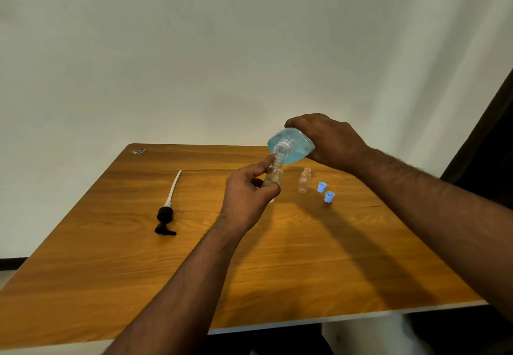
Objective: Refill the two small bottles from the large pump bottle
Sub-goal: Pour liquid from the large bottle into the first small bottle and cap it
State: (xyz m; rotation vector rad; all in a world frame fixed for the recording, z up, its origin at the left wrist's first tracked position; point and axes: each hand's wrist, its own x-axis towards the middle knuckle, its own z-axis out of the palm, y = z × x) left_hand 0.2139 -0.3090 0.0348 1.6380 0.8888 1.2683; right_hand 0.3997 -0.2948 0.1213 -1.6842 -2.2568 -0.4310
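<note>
So my left hand (247,196) has its fingers (270,189) curled around one small bottle (273,174), holding it roughly upright just above the desk (277,271), mouth up. My right hand (330,140) grips the large bottle (291,146) by its body, tipped hard over so its open neck points down and toward me, sitting right on top of the small bottle's mouth. That's the whole game here: neck directly over mouth, big bottle's long axis slanting down from the right hand toward the left, the two openings touching or nearly so. Can't tell if the blue liquid is actually flowing yet, and the small one looks mostly clear to me. I'd guess this is the first fill in progress. The second small bottle (304,181) stands upright and open just to the right, closer to my right hand, with the two blue caps (325,192) beside it. The black pump head (165,217) with its tube lies well off to the left. Nothing blocks the pour, though a wobble could easily spill onto the wood.
</note>
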